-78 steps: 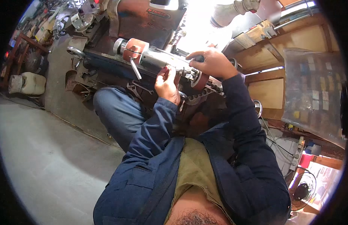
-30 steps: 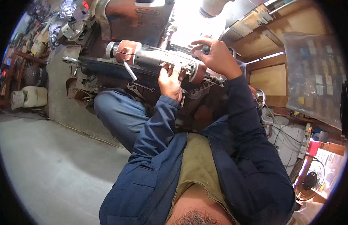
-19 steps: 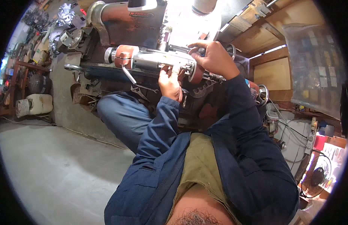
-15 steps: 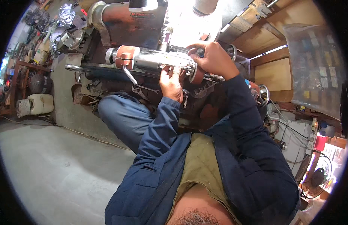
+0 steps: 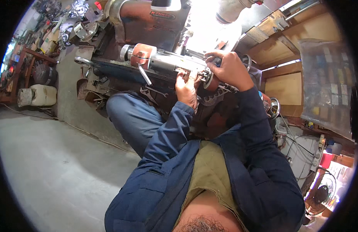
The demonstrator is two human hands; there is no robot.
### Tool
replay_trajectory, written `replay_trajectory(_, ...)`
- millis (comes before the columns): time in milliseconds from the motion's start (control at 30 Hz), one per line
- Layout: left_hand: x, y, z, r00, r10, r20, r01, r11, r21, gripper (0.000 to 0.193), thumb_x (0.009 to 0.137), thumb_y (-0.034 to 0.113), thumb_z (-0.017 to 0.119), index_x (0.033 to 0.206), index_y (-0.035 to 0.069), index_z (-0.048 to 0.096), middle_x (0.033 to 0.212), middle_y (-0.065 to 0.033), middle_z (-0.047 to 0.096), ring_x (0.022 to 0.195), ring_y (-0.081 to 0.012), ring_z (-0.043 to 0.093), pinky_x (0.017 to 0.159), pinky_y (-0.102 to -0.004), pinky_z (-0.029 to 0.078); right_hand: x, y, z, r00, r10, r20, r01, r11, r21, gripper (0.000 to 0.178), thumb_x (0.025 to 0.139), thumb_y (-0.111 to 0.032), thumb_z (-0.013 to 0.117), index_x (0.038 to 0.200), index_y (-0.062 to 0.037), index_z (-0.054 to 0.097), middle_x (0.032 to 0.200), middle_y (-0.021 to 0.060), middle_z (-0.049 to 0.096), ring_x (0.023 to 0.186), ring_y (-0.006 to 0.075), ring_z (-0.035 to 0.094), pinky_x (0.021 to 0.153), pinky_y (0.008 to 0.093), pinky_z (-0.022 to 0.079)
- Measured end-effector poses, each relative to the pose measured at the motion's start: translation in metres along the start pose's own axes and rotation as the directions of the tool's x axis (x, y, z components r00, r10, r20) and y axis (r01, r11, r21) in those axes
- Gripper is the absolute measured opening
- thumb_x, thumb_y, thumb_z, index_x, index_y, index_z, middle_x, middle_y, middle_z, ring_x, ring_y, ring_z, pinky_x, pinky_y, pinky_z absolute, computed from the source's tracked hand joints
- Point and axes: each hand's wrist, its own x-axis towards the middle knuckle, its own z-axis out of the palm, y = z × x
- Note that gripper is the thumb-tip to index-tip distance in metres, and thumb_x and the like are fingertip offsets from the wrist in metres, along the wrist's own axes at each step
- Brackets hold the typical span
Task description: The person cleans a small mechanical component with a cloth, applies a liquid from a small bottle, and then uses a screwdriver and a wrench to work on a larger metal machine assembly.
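Grey concrete floor (image 5: 51,166) spreads beside the cluttered lathe (image 5: 163,63).

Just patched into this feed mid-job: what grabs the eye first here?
Both hands meet on a grey metal cylinder lying across the top centre: the left hand presses it from below, the right hand closes over its end. An orange collar with a lever marks its left end, and a bright glare burns just above.

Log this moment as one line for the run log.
left hand: gripping grey metal cylinder from below | right hand: on top at its right end | orange collar with lever: untouched | setting: cluttered workshop
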Motion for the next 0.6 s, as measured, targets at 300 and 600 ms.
replay_trajectory(300,-0.034,0.020,-0.003,0.662,0.742,-0.106,-0.675,0.651,0.346,0.022,0.099,0.016,0.056,0.113,0.000,0.051,0.088,-0.0059,0.054,0.068,-0.0134,0.050,0.062,-0.0263,0.046,0.000,-0.057,-0.060,0.998,0.012,-0.068,-0.005,0.996,0.093,0.027,0.088,-0.024,0.072,0.103,-0.0026,0.073,0.075,0.0151,0.069,0.064,0.0237,0.066,0.063,0.0338,0.051)
replay_trajectory(600,0.120,0.295,-0.035,0.749,0.662,-0.029,-0.592,0.688,0.420,0.044,0.102,0.041,0.049,0.099,-0.001,0.063,0.076,-0.0096,0.066,0.072,-0.0203,0.064,0.070,-0.0313,0.051,0.055,-0.115,-0.071,0.884,-0.355,-0.303,0.355,0.092,0.930,0.047,0.096,-0.040,0.045,0.100,0.0036,0.061,0.056,0.0042,0.044,0.055,0.0163,0.045,0.053,0.0317,0.038)
